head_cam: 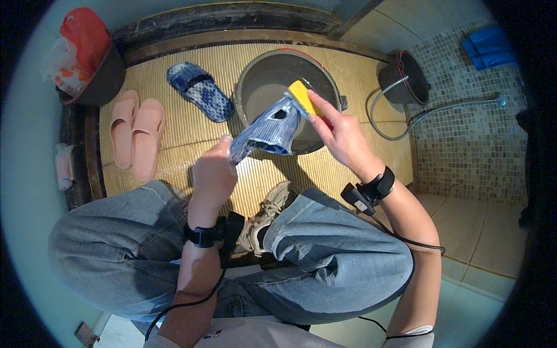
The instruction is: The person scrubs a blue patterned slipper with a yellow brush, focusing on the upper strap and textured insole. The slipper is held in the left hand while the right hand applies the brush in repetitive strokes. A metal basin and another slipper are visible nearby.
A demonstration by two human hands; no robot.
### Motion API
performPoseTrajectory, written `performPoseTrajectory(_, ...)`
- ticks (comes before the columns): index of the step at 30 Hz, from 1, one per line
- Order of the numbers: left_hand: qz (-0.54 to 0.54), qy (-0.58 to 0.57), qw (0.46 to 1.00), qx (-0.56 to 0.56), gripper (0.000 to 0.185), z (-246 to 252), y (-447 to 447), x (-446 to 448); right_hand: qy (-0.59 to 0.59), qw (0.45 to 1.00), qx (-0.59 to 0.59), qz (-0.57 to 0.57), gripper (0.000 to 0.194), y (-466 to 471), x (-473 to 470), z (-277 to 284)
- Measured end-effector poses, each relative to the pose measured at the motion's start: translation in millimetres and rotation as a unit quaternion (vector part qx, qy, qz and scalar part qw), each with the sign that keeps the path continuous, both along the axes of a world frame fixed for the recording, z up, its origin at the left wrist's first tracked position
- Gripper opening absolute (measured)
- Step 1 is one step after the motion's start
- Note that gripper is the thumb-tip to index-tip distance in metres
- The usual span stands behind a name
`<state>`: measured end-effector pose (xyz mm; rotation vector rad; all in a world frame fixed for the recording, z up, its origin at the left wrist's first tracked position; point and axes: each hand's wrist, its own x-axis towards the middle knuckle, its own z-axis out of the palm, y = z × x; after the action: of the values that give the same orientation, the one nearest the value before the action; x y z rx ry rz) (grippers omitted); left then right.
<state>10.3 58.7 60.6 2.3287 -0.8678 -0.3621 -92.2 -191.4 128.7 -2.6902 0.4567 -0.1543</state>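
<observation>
My left hand (214, 170) grips one end of a blue-and-white slide sandal (267, 130), its ribbed side turned up towards me. A dark hole shows near the sandal's upper part. In my right hand (339, 130) is a scrub brush with a yellow back (302, 96); its bristles touch the sandal's far end. Both are held over the near part of a dark bucket (256, 74) that holds water. A matching blue-and-white slide sandal (200, 91) lies on the floor left of the bucket.
A pair of pink slippers (148, 143) lies at left, below a dark bin (102, 76) with red and clear plastic bags. At right, a smaller bucket (394, 82) has a hose (457, 112) running from it to the mosaic wall (470, 152). Cables hang from both wrists.
</observation>
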Motion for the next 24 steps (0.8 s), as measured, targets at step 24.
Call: performPoseTrajectory(24,0.059,0.057,0.988,-0.129,0.042,-33.4,-22.8,-23.5,-0.022,0.992,0.097,-0.073,0.047,5.3,13.1,8.0)
